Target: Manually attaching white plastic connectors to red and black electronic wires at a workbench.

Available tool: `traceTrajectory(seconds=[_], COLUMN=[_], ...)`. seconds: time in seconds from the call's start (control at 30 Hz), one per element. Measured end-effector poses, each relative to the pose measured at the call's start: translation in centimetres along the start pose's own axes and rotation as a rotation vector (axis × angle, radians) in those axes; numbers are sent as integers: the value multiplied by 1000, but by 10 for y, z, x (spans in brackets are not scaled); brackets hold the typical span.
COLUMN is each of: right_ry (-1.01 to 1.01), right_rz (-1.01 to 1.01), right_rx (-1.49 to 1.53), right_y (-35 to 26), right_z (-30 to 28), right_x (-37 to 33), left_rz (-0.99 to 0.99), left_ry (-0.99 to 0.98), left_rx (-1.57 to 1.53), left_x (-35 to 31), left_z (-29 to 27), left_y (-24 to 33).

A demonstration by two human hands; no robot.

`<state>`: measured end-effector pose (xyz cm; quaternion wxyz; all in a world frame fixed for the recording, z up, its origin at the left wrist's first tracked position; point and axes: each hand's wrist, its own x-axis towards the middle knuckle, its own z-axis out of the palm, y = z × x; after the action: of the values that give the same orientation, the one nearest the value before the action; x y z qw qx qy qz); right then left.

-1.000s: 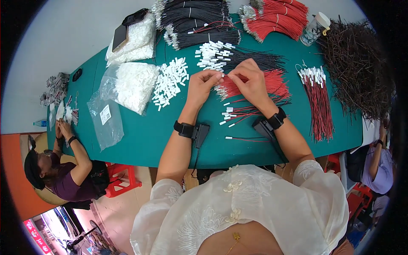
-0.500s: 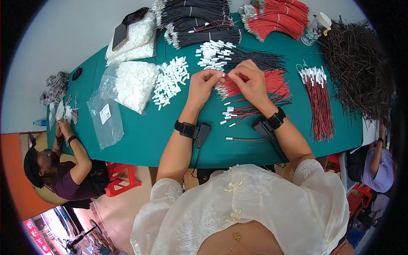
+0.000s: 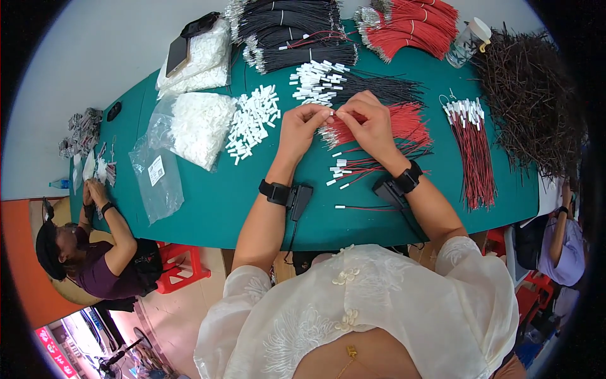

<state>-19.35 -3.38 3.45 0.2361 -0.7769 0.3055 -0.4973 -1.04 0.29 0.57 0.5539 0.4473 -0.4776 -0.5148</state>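
Note:
My two hands meet over the red wires, fingertips almost touching. A small white connector housing (image 3: pixel 331 114) shows at the fingertips of my left hand (image 3: pixel 302 128), pinched between thumb and forefinger. My right hand (image 3: pixel 370 124) is closed in a pinch right beside it; what it grips is too small and covered to make out. Under and beyond my hands lie loose red wires (image 3: pixel 407 126) and black wires with white housings (image 3: pixel 319 79). Nearer to me are several red-and-black wires with white housings (image 3: pixel 341 170), and one lies apart (image 3: pixel 363 207).
Left of my hands are a pile of white housings (image 3: pixel 254 120) and an opened bag of housings (image 3: pixel 201 129). Black (image 3: pixel 303 57) and red wire bundles (image 3: pixel 407 31) line the back. A finished-looking wire stack (image 3: pixel 475 158), a jar (image 3: pixel 467 45) and a dark wire heap (image 3: pixel 530 101) are right. Co-workers sit at both sides.
Almost nothing differs. Both hands stay together over the red wires, and my right wrist has shifted very slightly.

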Motion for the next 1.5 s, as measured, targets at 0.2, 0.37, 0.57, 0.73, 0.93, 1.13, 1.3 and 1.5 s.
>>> traceTrajectory(seconds=[0.2,0.37,0.57,0.73,0.93,1.13,1.3,1.5], right_ry=[-29,-54,-206,-393,-868,-551,-428,-427], right_rz=[18,202,99,86,146,163,-32,-16], right_rx=[-6,178,-108,-165,-215,-241,-268,-241], right_y=[2,-1,5,-20,-23,4,14,21], right_z=[-1,7,-31,-71,-89,-51,-20,-11], right_x=[-1,-2,12,30,19,16,14,8], left_rz=[7,52,75,101,214,334,257,311], left_ry=[-2,89,207,306,436,342,308,323], left_rx=[5,-28,66,149,436,759,789,737], left_x=[2,2,6,5,6,9,8,8], left_z=[-1,-1,-8,-14,-17,-9,-13,-11], left_y=[-1,-1,0,-4,-14,-3,-3,-2])
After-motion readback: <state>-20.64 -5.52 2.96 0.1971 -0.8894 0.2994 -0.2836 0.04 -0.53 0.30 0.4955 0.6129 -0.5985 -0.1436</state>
